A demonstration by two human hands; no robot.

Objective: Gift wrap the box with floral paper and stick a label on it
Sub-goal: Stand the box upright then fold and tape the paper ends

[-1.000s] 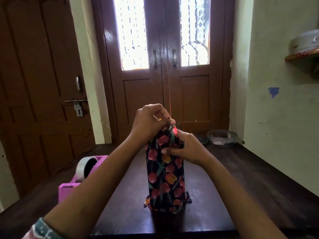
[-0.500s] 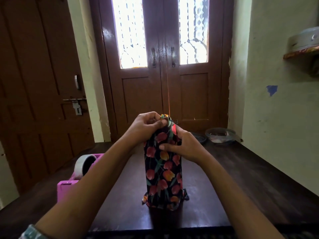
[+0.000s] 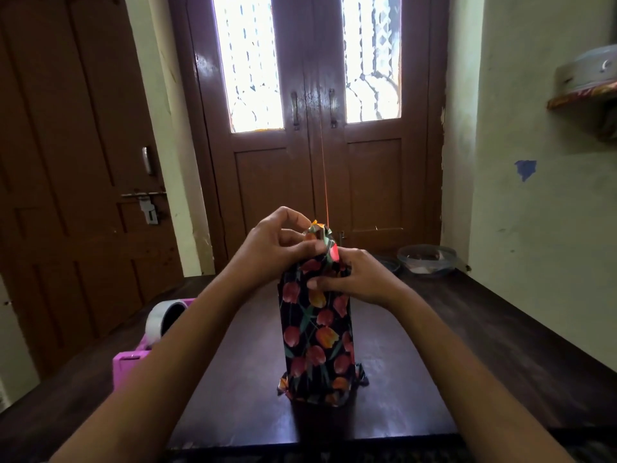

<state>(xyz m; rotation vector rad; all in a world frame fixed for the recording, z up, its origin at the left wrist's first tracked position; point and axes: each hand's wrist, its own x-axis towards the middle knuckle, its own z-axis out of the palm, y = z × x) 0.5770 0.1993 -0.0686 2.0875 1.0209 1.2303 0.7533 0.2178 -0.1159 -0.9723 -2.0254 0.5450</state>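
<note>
A tall box wrapped in black floral paper with red and orange tulips stands upright on the dark wooden table. Loose paper flares out at its foot. My left hand pinches the gathered paper at the box's top. My right hand grips the upper right side of the box, thumb across the front. A thin orange line rises straight up from the top of the paper. No label is visible.
A pink tape dispenser with a grey tape roll sits at the table's left edge. A clear bowl rests at the back right near the wall. Brown double doors stand behind the table; a shelf hangs at upper right.
My left hand's fingers have worked the top paper into a tighter bunch, and more of the folded paper tip now shows above them. The right hand keeps its hold.
</note>
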